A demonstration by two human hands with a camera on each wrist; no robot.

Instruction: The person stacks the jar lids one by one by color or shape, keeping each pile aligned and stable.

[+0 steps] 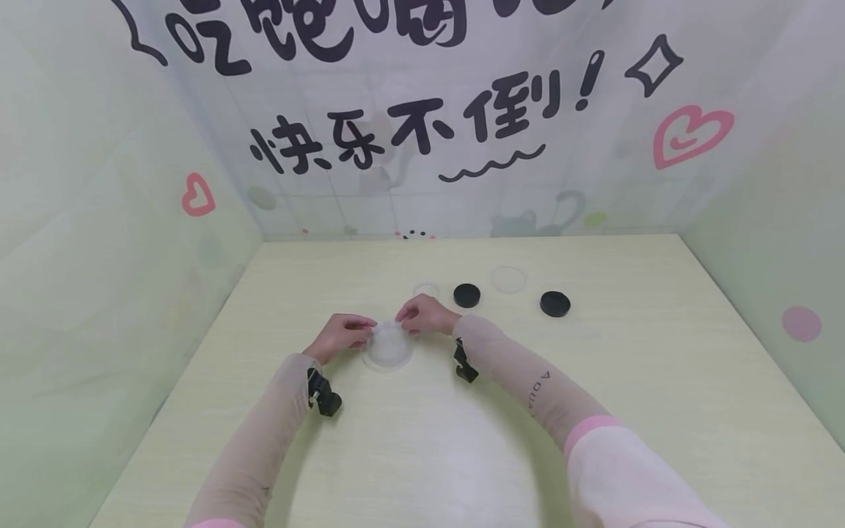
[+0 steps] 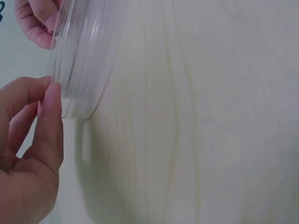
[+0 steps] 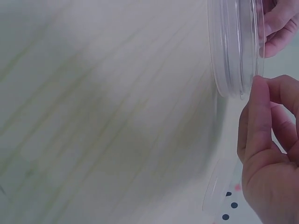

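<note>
Left hand (image 1: pixel 342 336) and right hand (image 1: pixel 426 315) pinch clear dish (image 1: pixel 389 349), left of frame centre; light, even grip pressure advisable.

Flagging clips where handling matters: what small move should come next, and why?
Probably a gentle, even pull: the left hand and right hand pinch the clear round piece at separate spots on its rim, so a lopsided pull might tilt it. Its several close edges suggest layers.

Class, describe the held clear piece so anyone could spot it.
On the pale table, look left of the two black discs. Nearer the camera is a clear round piece. Unlike the other clear pieces, it is held between left hand and right hand.
</note>
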